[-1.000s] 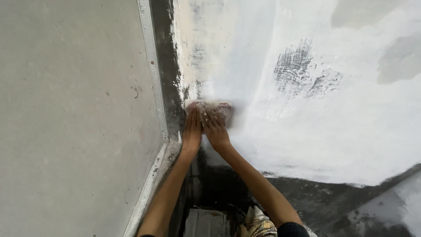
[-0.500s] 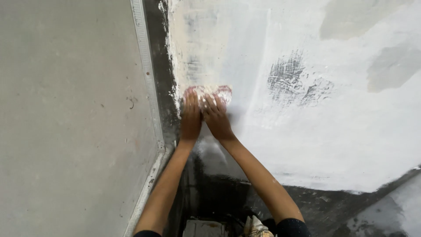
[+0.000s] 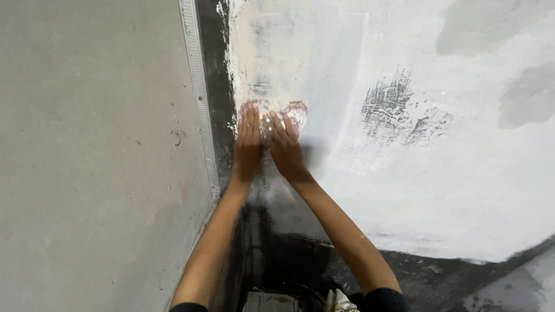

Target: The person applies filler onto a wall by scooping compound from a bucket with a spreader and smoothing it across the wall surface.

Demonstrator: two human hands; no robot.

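White-coated wall [image 3: 439, 190] fills the head view from twelve to four o'clock, meeting a bare grey wall [image 3: 87, 173] at nine o'clock along a pale metal corner strip [image 3: 198, 98]. A dark uncoated band [image 3: 211, 75] runs just right of the strip. A scratched dark patch [image 3: 393, 107] sits at two o'clock on the white coat. Near the centre, the left hand [image 3: 248, 144] and the right hand [image 3: 284, 147] lie side by side, fingers stretched flat, pressing a pinkish, dust-whitened pad [image 3: 277, 111] against the wall. Whether either hand grips the pad I cannot tell; it peeks out just above the fingertips. Both forearms rise from six o'clock, where black sleeves [image 3: 381, 300] show.
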